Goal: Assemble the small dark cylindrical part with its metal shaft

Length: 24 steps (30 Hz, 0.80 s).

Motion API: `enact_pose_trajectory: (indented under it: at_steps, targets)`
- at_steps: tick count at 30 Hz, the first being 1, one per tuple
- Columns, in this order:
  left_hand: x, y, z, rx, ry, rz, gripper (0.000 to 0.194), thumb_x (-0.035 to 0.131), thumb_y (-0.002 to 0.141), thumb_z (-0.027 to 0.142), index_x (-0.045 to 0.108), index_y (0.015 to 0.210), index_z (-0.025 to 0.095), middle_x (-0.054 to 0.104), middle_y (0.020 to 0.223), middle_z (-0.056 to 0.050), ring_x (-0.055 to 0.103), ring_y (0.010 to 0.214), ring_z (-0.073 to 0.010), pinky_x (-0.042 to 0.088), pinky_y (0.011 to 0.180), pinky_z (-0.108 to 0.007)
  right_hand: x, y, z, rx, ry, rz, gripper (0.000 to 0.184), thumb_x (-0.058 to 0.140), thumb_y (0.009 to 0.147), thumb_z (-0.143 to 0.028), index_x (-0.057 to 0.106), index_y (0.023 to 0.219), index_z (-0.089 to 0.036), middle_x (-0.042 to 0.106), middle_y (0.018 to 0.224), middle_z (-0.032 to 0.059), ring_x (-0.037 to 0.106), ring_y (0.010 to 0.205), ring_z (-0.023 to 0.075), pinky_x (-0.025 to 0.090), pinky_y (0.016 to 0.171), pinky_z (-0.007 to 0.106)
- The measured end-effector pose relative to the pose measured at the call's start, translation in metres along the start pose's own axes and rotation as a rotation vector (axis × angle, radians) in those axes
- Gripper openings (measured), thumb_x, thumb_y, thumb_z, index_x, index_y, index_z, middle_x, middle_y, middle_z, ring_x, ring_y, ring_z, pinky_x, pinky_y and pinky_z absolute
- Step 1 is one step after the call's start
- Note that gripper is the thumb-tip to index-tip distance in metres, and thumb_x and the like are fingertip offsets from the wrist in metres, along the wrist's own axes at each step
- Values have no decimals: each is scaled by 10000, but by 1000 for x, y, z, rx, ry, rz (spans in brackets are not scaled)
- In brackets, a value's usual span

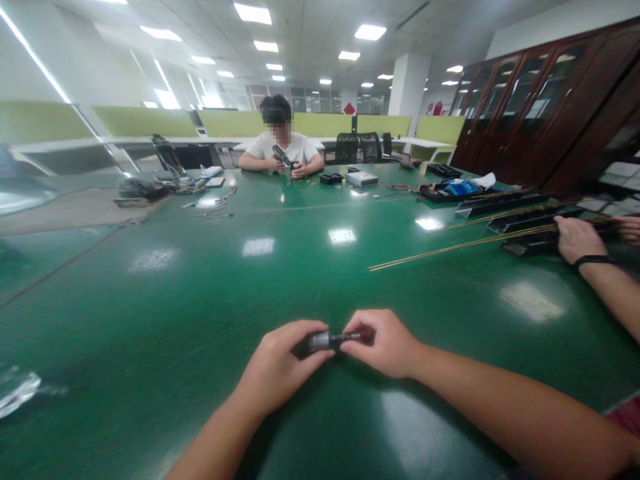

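Note:
Low in the middle of the head view, a small silver cylinder [320, 342] with a thin dark shaft [345, 337] lies sideways between my two hands. Thumb and fingers of my left hand [280, 363] are closed around the silver end. My right hand [385, 343] pinches the thin shaft at its right end, where something dark red shows partly behind the fingers. Its exact kind is too blurred to make out. Both hands are just above the green table [200, 280].
Thin brass-coloured rods [430, 253] reach leftward from dark channels [525, 243], where another person's hands [580, 240] work. Across the table a seated person [283, 143] handles a dark tool [283, 157]. A grey box [362, 178] sits nearby; cables and parts [200, 183] lie left.

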<state>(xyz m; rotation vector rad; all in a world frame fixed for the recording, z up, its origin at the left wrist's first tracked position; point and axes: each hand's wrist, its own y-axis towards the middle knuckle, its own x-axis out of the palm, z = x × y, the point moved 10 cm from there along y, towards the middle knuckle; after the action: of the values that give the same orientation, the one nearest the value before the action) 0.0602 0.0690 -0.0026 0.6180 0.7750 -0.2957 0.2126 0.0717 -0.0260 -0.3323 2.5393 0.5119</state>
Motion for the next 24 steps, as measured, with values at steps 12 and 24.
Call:
enact_pose_trajectory:
  at_steps: [12,24]
  targets:
    - [-3,0,-2,-6,9,13,267,741,806,365,689,1041,250,735,985,-6,703,875,-167,572,827,-255,-4,0,0,11,-8,30,110,747,761,-258,702,816,-174,675,708,8,586,624,136,429,576,233]
    - [-6,-1,-3,2,18,27,289,752,804,370,684,1059,253,733,1003,1,700,889,-162,566,840,-254,-8,-2,-1,9,5,53,100,746,763,-244,703,816,-170,672,700,3,584,617,132,429,580,233]
